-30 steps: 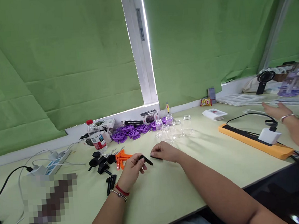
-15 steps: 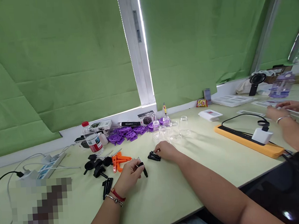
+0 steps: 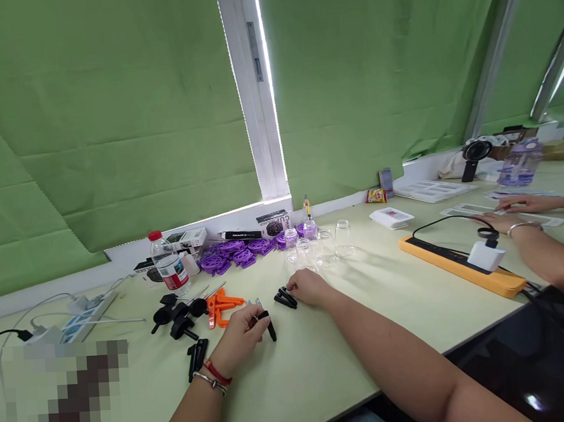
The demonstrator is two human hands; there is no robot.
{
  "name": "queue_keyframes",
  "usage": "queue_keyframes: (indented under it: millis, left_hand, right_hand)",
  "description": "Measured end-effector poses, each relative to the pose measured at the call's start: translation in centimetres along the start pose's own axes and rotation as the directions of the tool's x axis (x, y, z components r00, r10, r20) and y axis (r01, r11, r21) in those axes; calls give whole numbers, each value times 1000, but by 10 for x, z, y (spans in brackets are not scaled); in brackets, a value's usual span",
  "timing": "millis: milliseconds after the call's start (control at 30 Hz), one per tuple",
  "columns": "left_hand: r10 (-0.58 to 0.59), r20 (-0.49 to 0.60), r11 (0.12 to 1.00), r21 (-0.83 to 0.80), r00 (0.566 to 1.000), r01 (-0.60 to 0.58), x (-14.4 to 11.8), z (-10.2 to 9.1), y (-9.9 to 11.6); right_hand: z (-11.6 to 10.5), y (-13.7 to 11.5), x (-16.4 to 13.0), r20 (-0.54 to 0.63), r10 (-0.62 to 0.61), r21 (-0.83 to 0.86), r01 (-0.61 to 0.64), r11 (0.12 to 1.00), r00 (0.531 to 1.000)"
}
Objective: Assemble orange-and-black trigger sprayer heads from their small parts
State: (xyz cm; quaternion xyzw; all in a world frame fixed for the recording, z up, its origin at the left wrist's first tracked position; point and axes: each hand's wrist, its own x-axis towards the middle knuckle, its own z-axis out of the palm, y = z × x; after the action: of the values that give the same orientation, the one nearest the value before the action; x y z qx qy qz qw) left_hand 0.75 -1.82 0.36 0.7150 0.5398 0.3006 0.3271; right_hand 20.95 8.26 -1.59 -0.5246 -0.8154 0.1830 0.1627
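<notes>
My left hand (image 3: 244,333) is closed around a narrow black piece (image 3: 271,328) with silvery metal showing above the fingers; its exact kind is unclear. To its right, my right hand (image 3: 310,287) rests on the table, fingertips pinched at the end of similar narrow black pieces (image 3: 285,298) lying in a small bunch. More black pieces (image 3: 198,359) lie beside my left wrist. Orange spring clamps (image 3: 220,307) sit just behind my left hand, with black knobs on metal rods (image 3: 179,316) to their left.
Clear glass jars (image 3: 326,246) and purple plastic parts (image 3: 232,253) stand along the back. A water bottle (image 3: 170,265) is at left, near a white power strip (image 3: 90,318). An orange power strip (image 3: 457,267) lies at right, before another person's hands (image 3: 507,219).
The view has shifted slightly. The bunch of black pieces at my right fingertips has turned a little. My left hand keeps its hold. The other person's hands have moved left.
</notes>
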Motion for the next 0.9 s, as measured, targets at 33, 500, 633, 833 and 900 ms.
queue_keyframes:
  millis: [33, 500, 633, 833, 900]
  left_hand:
    - [-1, 2, 1000, 7, 1000, 1, 0, 0, 0]
    - [-4, 13, 1000, 28, 1000, 4, -1, -1, 2]
    - [-5, 12, 1000, 11, 1000, 5, -1, 0, 1]
    - [-7, 19, 1000, 1, 1000, 7, -1, 0, 3]
    - [1, 18, 1000, 17, 1000, -1, -1, 0, 4]
  right_hand:
    - [1, 0, 1, -1, -3, -11, 3, 1000, 1000]
    - [9, -7, 5, -28, 11, -100, -13, 995, 1000]
    - [9, -8, 5, -35, 9, -120, -13, 993, 999]
    - [9, -9, 5, -39, -3, -145, -3, 989, 999]
    - [10, -9, 5, -39, -8, -152, 2, 988, 999]
